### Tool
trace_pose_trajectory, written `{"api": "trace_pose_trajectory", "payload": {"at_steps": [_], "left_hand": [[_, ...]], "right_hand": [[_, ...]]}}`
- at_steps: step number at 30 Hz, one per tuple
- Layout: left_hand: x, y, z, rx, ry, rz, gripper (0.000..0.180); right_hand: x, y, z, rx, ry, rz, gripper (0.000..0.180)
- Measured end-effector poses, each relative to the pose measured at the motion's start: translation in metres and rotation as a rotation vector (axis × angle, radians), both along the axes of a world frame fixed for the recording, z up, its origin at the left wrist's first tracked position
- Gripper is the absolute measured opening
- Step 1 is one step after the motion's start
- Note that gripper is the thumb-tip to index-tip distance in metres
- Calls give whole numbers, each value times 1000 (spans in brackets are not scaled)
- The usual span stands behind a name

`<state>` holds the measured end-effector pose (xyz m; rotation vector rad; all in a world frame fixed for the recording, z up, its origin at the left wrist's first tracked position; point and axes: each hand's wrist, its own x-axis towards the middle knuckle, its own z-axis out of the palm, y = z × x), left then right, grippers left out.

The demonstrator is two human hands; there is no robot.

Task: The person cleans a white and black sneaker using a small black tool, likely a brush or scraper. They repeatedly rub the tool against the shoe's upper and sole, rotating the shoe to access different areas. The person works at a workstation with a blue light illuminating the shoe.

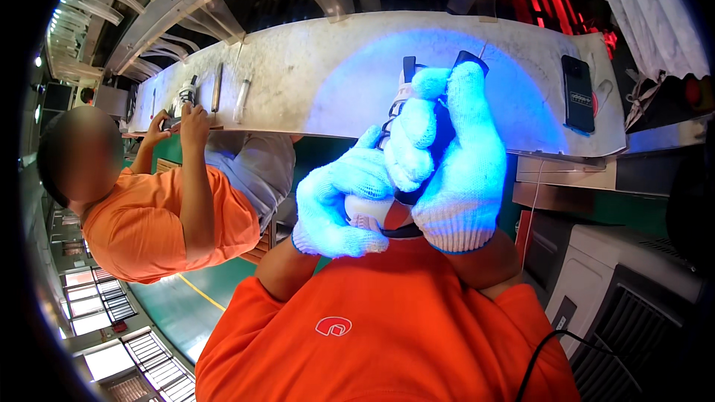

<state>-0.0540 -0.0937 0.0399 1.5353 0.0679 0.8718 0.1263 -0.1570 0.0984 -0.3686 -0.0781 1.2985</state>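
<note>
Both my hands wear knitted gloves lit bright blue. My left hand (346,197) is closed around the lower end of a shoe (378,212), which shows white and red-orange parts there. White upper material and black lace loops show higher up, with a black tab at the top. My right hand (454,149) lies against the shoe's right side, fingers curled. Its raised thumb presses on a small dark tool (471,59) with a thin metal tip pointing up. The gloves hide most of the shoe and the tool's lower part.
A long pale worktable (290,67) spans ahead, with a black phone (578,93) at its right. Left, a co-worker in orange (175,216) handles another shoe (188,94) near a stick-like tool (217,88) and a clear tube (241,100). A grey machine (618,283) stands right.
</note>
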Motion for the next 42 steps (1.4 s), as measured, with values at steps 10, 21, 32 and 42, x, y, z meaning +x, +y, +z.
{"api": "trace_pose_trajectory", "payload": {"at_steps": [10,21,32,42], "left_hand": [[-12,-2,-11,-158,-3,4,61],[-13,17,-13,-76,-6,8,63],[-1,4,-5,-90,-21,38,65],[-5,3,-7,-44,-26,4,65]], "right_hand": [[-1,14,1,218,233,261,47],[5,14,4,25,-30,-16,39],[1,9,15,-58,-38,-24,37],[-3,13,19,-166,39,178,34]]}}
